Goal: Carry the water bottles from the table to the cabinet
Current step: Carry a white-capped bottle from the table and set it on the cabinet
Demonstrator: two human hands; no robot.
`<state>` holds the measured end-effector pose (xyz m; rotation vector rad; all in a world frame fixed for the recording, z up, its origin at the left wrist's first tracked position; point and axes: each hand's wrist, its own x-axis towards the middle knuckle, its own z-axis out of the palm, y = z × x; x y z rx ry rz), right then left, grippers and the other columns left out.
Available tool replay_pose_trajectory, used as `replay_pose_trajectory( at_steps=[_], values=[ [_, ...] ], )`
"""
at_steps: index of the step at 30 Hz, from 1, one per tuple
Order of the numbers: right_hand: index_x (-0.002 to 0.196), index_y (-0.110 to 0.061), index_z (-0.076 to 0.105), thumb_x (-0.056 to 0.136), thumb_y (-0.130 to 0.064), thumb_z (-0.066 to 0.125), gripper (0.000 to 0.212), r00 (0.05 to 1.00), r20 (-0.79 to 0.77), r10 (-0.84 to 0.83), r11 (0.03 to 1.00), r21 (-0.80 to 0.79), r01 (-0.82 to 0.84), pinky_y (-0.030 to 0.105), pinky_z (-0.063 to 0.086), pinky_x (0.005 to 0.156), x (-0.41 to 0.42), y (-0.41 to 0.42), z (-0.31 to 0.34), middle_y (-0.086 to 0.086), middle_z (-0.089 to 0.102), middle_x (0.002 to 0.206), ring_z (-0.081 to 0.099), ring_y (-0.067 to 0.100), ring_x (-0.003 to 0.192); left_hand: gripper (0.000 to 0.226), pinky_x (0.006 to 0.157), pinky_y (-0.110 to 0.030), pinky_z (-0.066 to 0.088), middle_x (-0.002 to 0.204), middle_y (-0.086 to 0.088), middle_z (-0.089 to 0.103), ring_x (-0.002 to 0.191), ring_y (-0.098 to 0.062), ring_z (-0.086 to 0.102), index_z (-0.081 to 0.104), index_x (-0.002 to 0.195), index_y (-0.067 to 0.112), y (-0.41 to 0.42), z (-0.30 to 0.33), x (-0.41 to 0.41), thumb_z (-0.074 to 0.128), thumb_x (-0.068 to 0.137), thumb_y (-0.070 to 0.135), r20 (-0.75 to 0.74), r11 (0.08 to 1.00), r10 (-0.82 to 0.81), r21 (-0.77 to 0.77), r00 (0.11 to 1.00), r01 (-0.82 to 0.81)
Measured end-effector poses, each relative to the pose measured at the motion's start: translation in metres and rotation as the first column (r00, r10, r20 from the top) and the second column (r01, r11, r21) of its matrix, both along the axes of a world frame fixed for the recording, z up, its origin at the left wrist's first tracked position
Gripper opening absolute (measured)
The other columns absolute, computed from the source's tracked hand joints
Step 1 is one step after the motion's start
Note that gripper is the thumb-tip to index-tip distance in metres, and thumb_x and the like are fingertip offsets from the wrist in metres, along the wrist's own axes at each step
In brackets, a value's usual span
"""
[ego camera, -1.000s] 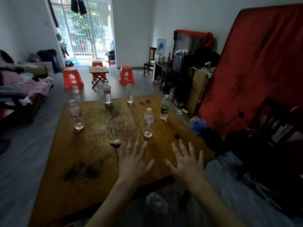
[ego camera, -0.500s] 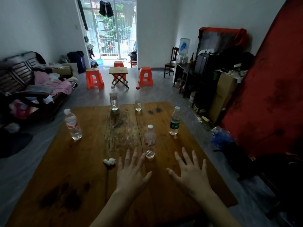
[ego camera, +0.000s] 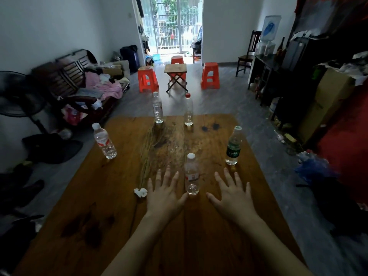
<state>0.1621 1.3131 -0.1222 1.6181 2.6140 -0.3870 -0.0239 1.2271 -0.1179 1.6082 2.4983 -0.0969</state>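
Both hands, left hand (ego camera: 166, 197) and right hand (ego camera: 232, 196), hover spread and empty flanking the nearest bottle (ego camera: 191, 175) on the bench (ego camera: 99, 216), apparently positioned to grasp it.

White-walled room, grey floor (ego camera: 229, 108); barred glass door (ego camera: 172, 24) admits daylight; three red stools (ego camera: 147, 78) surround a folding table (ego camera: 176, 71); bench (ego camera: 67, 76) at left.

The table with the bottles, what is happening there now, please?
A person holds the left hand and right hand open over the wooden table, either side of the nearest bottle. Neither hand has a grip yet. Five water bottles stand upright on the table; none is carried yet.
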Motion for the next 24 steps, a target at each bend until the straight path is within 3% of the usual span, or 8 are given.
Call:
replay_pose_trajectory(
  at_steps=[16, 19, 24],
  values=[
    [0.157, -0.037, -0.002, 0.093, -0.071, 0.031, 0.080, 1.000, 0.019, 0.000, 1.000, -0.012, 0.000, 0.058, 0.000, 0.120, -0.024, 0.035, -0.003, -0.001, -0.013, 0.166, -0.014, 0.026, 0.152, 0.093, 0.124, -0.055, -0.004, 0.170, -0.001, -0.017, 0.157, -0.026, -0.014, -0.007, 0.162, 0.031, 0.058, -0.030, -0.029, 0.036, 0.092, 0.076, 0.121, 1.000, -0.003, 0.029, 0.993, 0.000],
    [0.157, -0.038, -0.002, 0.093, -0.070, 0.031, 0.080, 0.999, 0.033, -0.008, 0.999, -0.033, 0.009, 0.057, 0.000, 0.120, -0.027, 0.040, -0.005, -0.002, -0.014, 0.166, -0.014, 0.025, 0.152, 0.104, 0.125, -0.054, 0.002, 0.171, 0.000, -0.012, 0.158, -0.025, -0.007, -0.008, 0.162, 0.028, 0.072, -0.042, -0.032, 0.050, 0.089, 0.074, 0.260, 0.999, 0.021, 0.026, 0.966, -0.029],
    [0.157, -0.038, -0.004, 0.093, -0.070, 0.032, 0.079, 0.998, 0.067, -0.021, 0.999, -0.044, 0.024, 0.057, 0.001, 0.121, -0.024, 0.051, -0.003, -0.003, -0.015, 0.166, -0.013, 0.025, 0.152, 0.128, 0.121, -0.054, 0.029, 0.169, -0.003, 0.017, 0.153, -0.028, 0.025, -0.001, 0.162, 0.026, 0.098, -0.071, -0.036, 0.085, 0.071, 0.053, 0.611, 0.974, 0.097, 0.105, 0.785, -0.203]
  ],
)
